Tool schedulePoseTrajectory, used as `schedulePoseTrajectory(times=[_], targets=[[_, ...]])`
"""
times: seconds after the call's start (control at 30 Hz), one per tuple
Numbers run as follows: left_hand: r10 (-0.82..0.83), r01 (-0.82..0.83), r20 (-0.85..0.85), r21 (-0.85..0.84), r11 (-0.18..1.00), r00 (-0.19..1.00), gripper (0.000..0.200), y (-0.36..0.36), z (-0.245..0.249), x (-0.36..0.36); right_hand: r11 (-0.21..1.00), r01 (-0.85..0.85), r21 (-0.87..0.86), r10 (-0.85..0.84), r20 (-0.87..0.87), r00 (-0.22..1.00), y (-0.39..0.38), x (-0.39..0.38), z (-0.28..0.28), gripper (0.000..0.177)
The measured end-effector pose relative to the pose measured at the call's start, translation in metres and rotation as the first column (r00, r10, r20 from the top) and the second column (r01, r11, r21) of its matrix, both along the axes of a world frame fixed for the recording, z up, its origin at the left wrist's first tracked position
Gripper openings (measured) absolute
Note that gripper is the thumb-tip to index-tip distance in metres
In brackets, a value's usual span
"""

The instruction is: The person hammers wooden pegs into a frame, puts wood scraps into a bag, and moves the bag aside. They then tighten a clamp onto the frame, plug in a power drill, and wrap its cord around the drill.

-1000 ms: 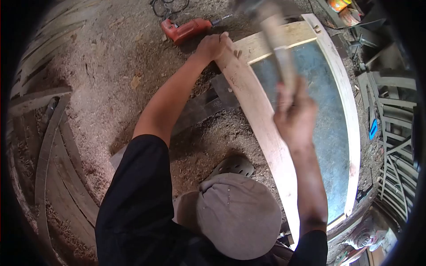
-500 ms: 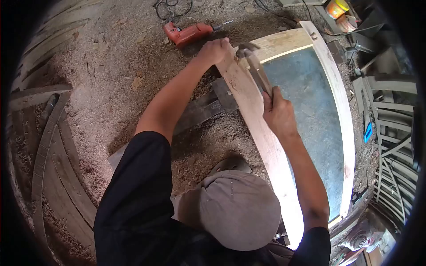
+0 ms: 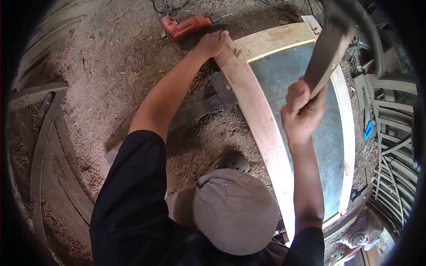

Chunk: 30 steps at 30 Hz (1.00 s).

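Observation:
My right hand (image 3: 304,108) is wrapped round the wooden handle of a claw hammer (image 3: 330,57), raised toward the camera over the frame. The hammer's dark curved head is large and close at the top right. My left hand (image 3: 213,44) grips the upper left corner of a curved wooden frame (image 3: 262,113), its fingers closed over the end of the pale side board. Inside the frame sits a grey-blue, glass-like pane (image 3: 284,73). A small peg-like piece shows at the joint beside my left hand.
A red power drill (image 3: 186,27) lies in the sawdust beyond my left hand. A flat board (image 3: 195,108) runs under the frame. Curved wooden strips (image 3: 44,146) lie at left, more slats (image 3: 397,133) at right. A blue object (image 3: 368,131) sits near the slats. My knee (image 3: 237,210) is below.
My right hand has lifted the hammer from the frame's upper left joint, up and to the right. My left hand has stayed on the corner.

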<state>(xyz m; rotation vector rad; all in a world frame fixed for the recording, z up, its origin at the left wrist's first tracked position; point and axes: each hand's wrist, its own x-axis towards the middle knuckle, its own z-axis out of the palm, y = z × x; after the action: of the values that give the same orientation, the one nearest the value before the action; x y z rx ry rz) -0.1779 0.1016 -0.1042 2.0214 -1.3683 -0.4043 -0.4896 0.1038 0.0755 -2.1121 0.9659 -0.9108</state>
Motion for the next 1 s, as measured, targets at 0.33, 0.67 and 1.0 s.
schedulePoseTrajectory(times=[0.33,0.67,1.0], targets=[[-0.091,0.086,0.132,0.042,0.995,0.987,0.04,-0.004,-0.023,0.01,0.995,-0.095,0.015,0.095,0.018,0.995,-0.006,-0.004,-0.026,0.025],[-0.068,0.065,0.034,0.076,0.995,0.997,0.047,0.002,0.006,-0.002,0.987,-0.16,0.026,0.154,-0.457,0.876,-0.007,-0.015,-0.071,0.022],[-0.18,0.179,0.213,0.024,0.984,0.96,0.042,-0.004,-0.017,0.011,0.972,-0.191,-0.14,0.124,-0.385,0.915,-0.007,-0.01,-0.077,0.025]])
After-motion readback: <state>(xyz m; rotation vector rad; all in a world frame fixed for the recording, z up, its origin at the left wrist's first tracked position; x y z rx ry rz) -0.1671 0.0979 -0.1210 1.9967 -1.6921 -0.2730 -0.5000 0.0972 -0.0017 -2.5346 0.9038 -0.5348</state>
